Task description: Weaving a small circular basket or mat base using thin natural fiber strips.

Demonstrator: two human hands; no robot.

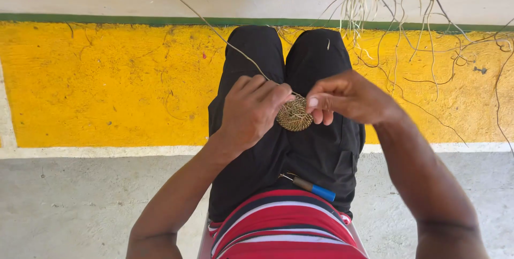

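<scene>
At the far left of the frame a yellow band (96,82) of painted floor runs across, with a green stripe (107,20) along its upper edge and grey concrete (80,205) below it in the lower left. A long thin strand (214,28) slants from the upper left down toward the centre, where it passes under the fingers of the left hand (251,110). That hand sits just left of centre, its fingers curled together and pinched on the left rim of a small round coil (294,115) of woven straw-coloured fibre. The coil is at the middle of the frame, held between both hands above the lap, over black trousers (316,157). The right hand (348,97) is just right of the coil, thumb and fingertips drawn together at its upper right rim; whether they nip the rim itself or a fibre there cannot be told. Below the coil, lower centre, a small tool (313,188) with a brown and blue handle and a thin metal tip lies on the lap, next to the hem of a red, white and black striped shirt (284,227). In the upper right, a bunch of loose dry fibres (396,7) spreads down over the yellow band, well apart from the hands.
</scene>
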